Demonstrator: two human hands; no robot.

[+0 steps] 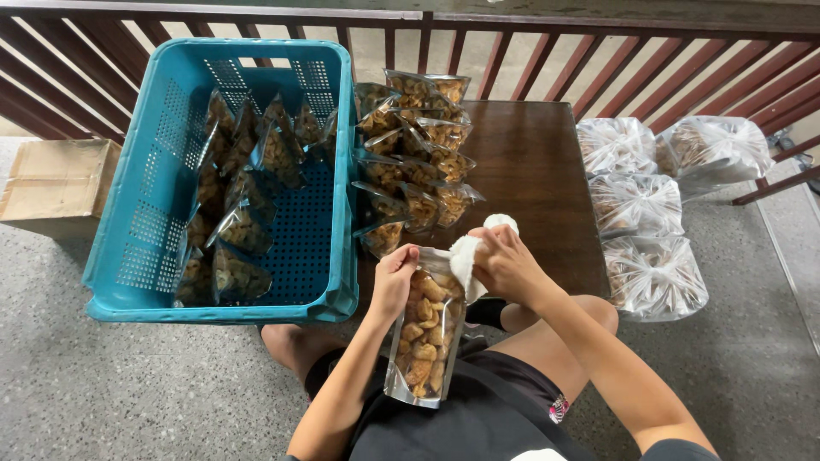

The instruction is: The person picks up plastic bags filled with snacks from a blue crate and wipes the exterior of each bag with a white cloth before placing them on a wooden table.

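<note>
The left hand [395, 282] is clamped on a snack pouch [424, 333]; the right hand [506, 263], at 3 o'clock from it, grips a white cloth [465, 256] against the pouch top.

The person wears dark shorts [461, 410] with a small red patch [559, 408], arms and hands [506, 266] bare.

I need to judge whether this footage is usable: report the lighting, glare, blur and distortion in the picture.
Head view: soft, even daylight with only faint shadows; sharp on the left hand, right hand and pouch of snacks; slight glare on the clear bags at right and on the dark table; wide-lens bending curves the railing and the blue crate; no motion blur is evident.
</note>
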